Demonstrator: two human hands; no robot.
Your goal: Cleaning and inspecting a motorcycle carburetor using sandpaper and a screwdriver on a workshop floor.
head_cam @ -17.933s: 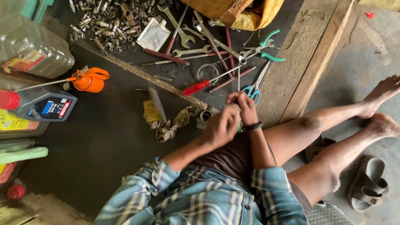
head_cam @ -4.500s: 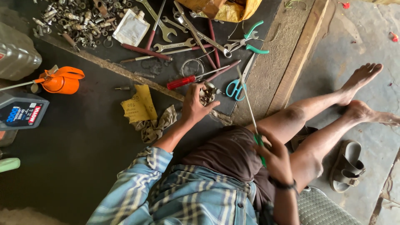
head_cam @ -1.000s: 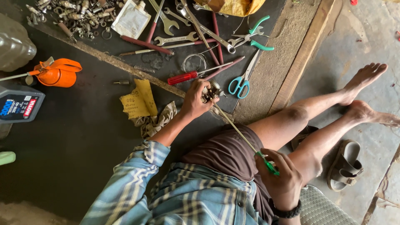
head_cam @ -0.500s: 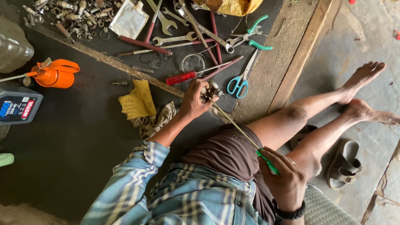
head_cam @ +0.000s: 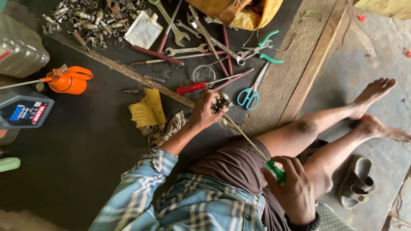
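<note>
Two hands work one job: my left hand [head_cam: 204,112] grips a small grey metal part [head_cam: 221,102] on the dark floor beside the blue-handled scissors [head_cam: 252,92]. My right hand [head_cam: 295,190], above my lap, has its fingers wrapped around the green handle of a long thin screwdriver [head_cam: 257,149], tip at the part.

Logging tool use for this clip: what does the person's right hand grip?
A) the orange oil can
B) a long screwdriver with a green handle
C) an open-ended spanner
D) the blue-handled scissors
B: the right hand closes around the green handle of a long screwdriver, whose shaft runs up to the small metal part in the left hand.
</note>
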